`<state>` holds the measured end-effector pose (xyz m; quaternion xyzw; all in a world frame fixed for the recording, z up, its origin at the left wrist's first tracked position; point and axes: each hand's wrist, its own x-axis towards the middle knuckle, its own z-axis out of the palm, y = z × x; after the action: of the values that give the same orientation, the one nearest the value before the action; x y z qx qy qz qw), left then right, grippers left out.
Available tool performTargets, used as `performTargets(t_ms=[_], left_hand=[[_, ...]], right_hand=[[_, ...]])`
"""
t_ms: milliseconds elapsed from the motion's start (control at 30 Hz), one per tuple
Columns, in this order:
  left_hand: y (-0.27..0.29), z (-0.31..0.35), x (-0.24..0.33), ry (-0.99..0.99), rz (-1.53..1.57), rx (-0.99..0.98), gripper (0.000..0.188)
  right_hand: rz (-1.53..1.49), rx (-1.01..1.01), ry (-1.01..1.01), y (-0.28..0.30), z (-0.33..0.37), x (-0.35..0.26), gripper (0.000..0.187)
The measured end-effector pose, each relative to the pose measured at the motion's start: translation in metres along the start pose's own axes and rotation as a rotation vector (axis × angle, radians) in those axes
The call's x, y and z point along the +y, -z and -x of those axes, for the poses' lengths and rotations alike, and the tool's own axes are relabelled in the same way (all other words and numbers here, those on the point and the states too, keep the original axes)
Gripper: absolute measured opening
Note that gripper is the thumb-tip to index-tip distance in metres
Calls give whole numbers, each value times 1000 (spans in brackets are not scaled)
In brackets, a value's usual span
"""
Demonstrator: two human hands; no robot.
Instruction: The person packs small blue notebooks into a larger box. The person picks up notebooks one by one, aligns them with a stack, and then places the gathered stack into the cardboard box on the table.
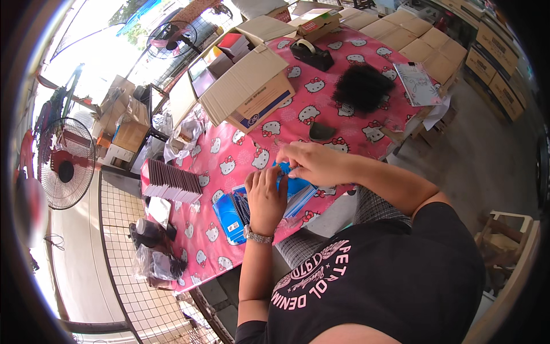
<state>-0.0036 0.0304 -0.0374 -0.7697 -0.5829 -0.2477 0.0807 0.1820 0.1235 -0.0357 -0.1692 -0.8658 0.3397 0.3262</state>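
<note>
Both hands meet over a flat blue packet (294, 184) near the table's front edge. My left hand (267, 194), with a watch on its wrist, has its fingers bent and close together at the packet's left side. From the right, my right hand (312, 164) curls its fingers and thumb inward at the packet's upper part. The fingertips cover whatever fine part they grip. A fanned pile of blue packets (229, 219) lies left of my left wrist. More thin, pale-edged pieces (302, 199) are stacked beneath my hands.
On the pink patterned cloth (227, 166) stand a row of dark red booklets (172, 181), an open carton (246, 94), a tape dispenser (312, 55) and a black fuzzy heap (364, 88). A dark green piece (322, 132) lies beyond my right hand. Fans (66, 171) stand left.
</note>
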Motion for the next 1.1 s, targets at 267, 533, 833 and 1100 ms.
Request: performTargets(t_ms=[267,533,833,1100], left_hand=[[-1,4,-10,62,149,-87,12],[13,12,6,205,-173,-25,24],[-1,8,-24,210,52,16,31],[0,-1,-18,170,94,47,30]], right_hand=[[575,303,-962,-57,-19,217,57],[889,117,-856,-99,2,206,52],[-1316,-464,-213,36,-40,58,51],[-923,-592,-176,44,-45,47,53]])
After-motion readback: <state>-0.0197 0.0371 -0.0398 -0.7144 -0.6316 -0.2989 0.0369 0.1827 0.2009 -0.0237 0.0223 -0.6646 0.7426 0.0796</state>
